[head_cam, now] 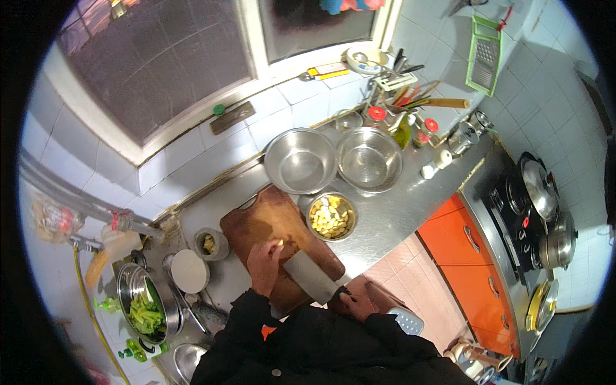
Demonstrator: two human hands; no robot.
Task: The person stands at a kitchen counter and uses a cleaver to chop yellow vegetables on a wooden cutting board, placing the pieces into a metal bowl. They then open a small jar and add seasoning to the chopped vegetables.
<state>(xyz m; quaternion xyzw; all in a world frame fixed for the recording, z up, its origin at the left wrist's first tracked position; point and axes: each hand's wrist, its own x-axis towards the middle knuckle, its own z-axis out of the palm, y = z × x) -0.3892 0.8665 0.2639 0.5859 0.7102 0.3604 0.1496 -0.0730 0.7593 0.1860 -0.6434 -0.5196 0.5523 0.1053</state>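
My right hand (357, 304) grips the dark handle of a cleaver (310, 276), whose broad blade lies over the near right part of a wooden cutting board (274, 211). Between the fingertips of my left hand (264, 266) is a small pale-yellow piece (280, 243), perhaps a garlic clove, above the board. Against the board's right edge stands a small metal bowl (355, 222) filled with similar pale-yellow pieces. To the left of the board a stone mortar (222, 244) holds some yellowish bits.
Behind the board stand a metal basin (301, 163) and a perforated metal strainer (369, 159). A pot of leafy greens (147, 315) and a round whitish lid (190, 271) are at left. Red-lidded jars (376, 114) line the back; a gas stove (512, 216) is at right.
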